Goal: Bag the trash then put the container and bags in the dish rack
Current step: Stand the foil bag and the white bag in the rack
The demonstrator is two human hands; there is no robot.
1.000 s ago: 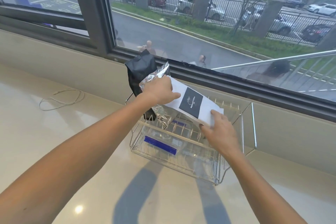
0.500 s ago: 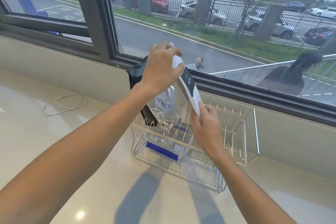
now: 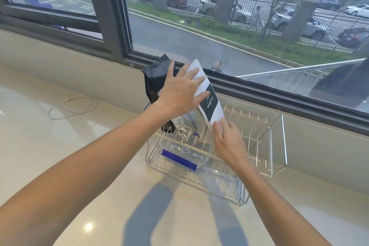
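Observation:
A wire dish rack (image 3: 276, 140) stands on the pale counter by the window. A black bag (image 3: 154, 75), a silver foil bag (image 3: 182, 129) and a white bag with a black label (image 3: 210, 102) stand upright in its left slots. A clear container with a blue clip (image 3: 179, 158) lies in the rack's front. My left hand (image 3: 179, 90) rests flat, fingers spread, against the white bag's upper face. My right hand (image 3: 227, 140) touches the white bag's lower edge with its fingertips.
A thin white cable (image 3: 71, 106) lies looped on the counter (image 3: 99, 195) to the left. A dark window frame (image 3: 259, 90) and low wall run right behind the rack. The rack's right half holds only bare wire prongs.
The white bag went from lying tilted across the rack to standing upright in it. My left hand let go of its top and now lies flat against it.

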